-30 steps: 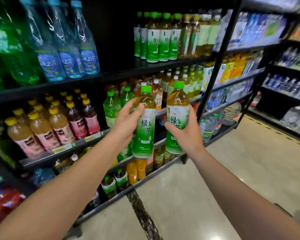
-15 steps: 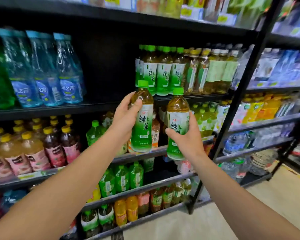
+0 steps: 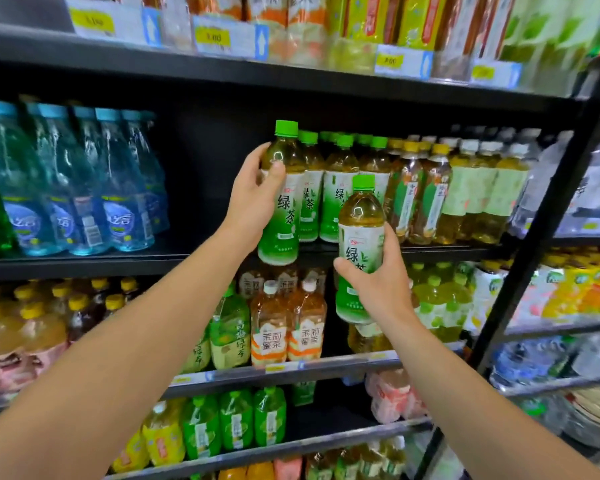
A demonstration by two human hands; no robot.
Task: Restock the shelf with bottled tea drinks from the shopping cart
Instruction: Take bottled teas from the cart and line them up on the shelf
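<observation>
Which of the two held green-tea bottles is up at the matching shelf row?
The bottle in the left hand, the left-hand bottle: its cap is level with the shelved green-tea bottles. The right-hand bottle, gripped by the right hand, sits lower.

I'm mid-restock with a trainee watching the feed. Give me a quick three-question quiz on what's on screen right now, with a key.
1. True or false: the left hand and the right hand each grip a green tea bottle.
2. Which held bottle is higher: A) the left-hand bottle or B) the right-hand bottle?
3. What cap colour do the shelved green tea bottles beside the left-hand bottle have?

Key: 1 true. 2 A, its base is about level with the shelf edge, beside the matching row. 3 green.
</observation>
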